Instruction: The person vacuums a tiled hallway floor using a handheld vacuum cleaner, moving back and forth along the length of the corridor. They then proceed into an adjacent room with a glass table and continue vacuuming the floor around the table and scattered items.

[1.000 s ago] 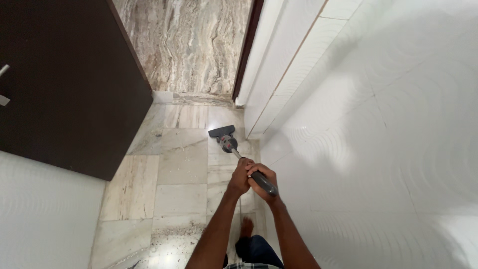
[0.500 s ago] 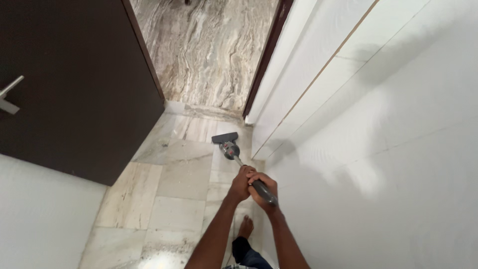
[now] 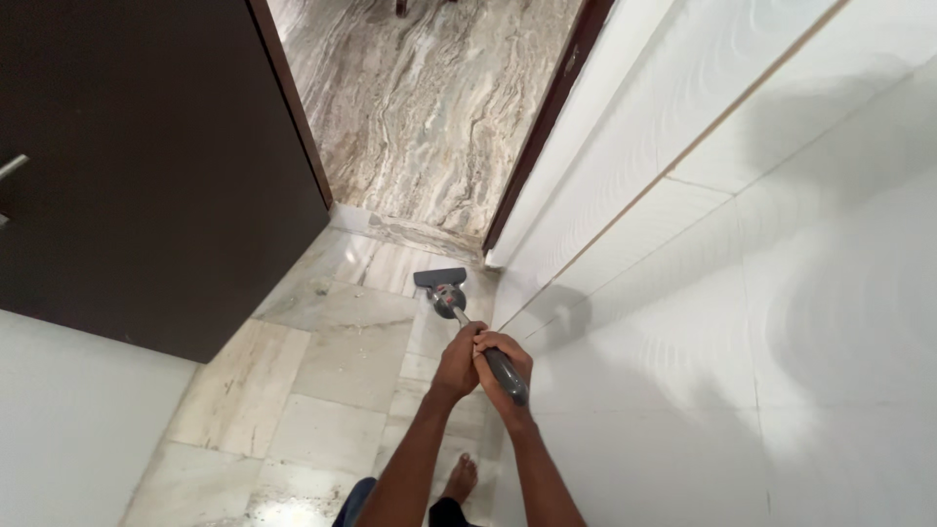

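Both my hands grip the grey handle (image 3: 508, 376) of a long-handled floor cleaning tool. My left hand (image 3: 459, 359) wraps the shaft just ahead of my right hand (image 3: 500, 363), which holds the thicker grip. The tool's dark flat head (image 3: 440, 278) rests on the pale marble floor tiles (image 3: 342, 361), close to the foot of the white tiled wall (image 3: 703, 293) on my right. A round grey and red joint (image 3: 449, 298) links head and shaft. My bare foot (image 3: 459, 480) stands on the floor below my arms.
A dark brown door (image 3: 146, 166) stands open on the left, with a metal handle (image 3: 10, 171) at its edge. A raised marble threshold (image 3: 410, 232) and dark door frame (image 3: 542, 137) lie ahead, with veined marble flooring (image 3: 420, 98) beyond. A white wall (image 3: 59, 429) bounds the left.
The view has tilted up and moved forward toward the doorway. The tool head sits slightly nearer the threshold. Both hands keep the same grip on the handle.
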